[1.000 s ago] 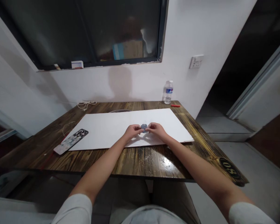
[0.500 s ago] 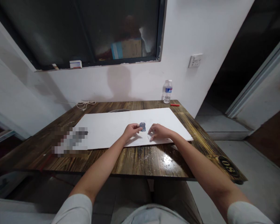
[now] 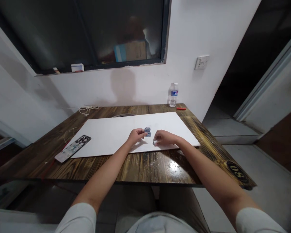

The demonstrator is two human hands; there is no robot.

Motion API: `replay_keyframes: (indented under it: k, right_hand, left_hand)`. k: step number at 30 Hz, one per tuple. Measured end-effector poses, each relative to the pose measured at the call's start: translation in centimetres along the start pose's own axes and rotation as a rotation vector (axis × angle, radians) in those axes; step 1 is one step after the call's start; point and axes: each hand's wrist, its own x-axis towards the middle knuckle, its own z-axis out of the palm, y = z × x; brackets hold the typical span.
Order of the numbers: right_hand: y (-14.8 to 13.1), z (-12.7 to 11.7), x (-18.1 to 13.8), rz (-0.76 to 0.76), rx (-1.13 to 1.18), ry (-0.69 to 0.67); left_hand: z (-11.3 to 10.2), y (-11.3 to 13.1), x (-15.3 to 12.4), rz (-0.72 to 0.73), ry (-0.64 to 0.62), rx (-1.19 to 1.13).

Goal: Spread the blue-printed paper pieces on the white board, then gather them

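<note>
My left hand (image 3: 136, 135) pinches a small blue and grey object (image 3: 147, 131) and holds it just above a large white sheet (image 3: 106, 134) on the wooden table (image 3: 140, 166). My right hand (image 3: 164, 138) rests on the sheet a little to the right of that object, fingers curled and pinched together. Whether anything is between those fingers is too small to make out.
A phone (image 3: 73, 148) lies face down at the sheet's left edge. A water bottle (image 3: 173, 94) and a red pen (image 3: 181, 108) stand at the far right corner, a white cable (image 3: 88, 109) at the far left. A doorway opens to the right.
My right hand has let go of the small object and dropped to the sheet a little to the right. My left hand still holds the object in about the same place.
</note>
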Motion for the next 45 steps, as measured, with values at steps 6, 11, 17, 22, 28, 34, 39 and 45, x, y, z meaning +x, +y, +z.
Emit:
replay_keyframes:
  k: [6,11,17,22,28,34,39,45]
  right_hand:
    - [0.1,0.0,0.0,0.065,0.185,0.104]
    - [0.7,0.5,0.3,0.031,0.430,0.208]
    - [0.4,0.4,0.4,0.064,0.662,0.335]
    - [0.6,0.4,0.7,0.158,0.734,0.419]
    - [0.7,0.9,0.9,0.028,0.730,0.509]
    - [-0.3,1.2,0.4,-0.108,0.480,0.561]
    - [-0.8,1.4,0.3,-0.265,0.238,0.576]
    - [-0.5,1.6,0.5,-0.390,0.040,0.612]
  left_hand:
    - [0.0,0.1,0.0,-0.002,0.002,-0.002]
    - [0.1,0.1,0.0,-0.017,0.015,0.007]
    - [0.0,-0.1,0.1,-0.040,0.033,0.012]
    - [-0.1,-0.4,0.2,-0.053,0.056,0.007]
    - [-0.1,-0.3,0.1,-0.052,0.052,-0.009]
    - [0.1,-0.1,-0.1,-0.062,0.029,-0.014]
    - [0.2,-0.2,0.0,-0.054,0.006,-0.034]
    - [0.0,-0.1,-0.1,-0.049,-0.047,-0.074]
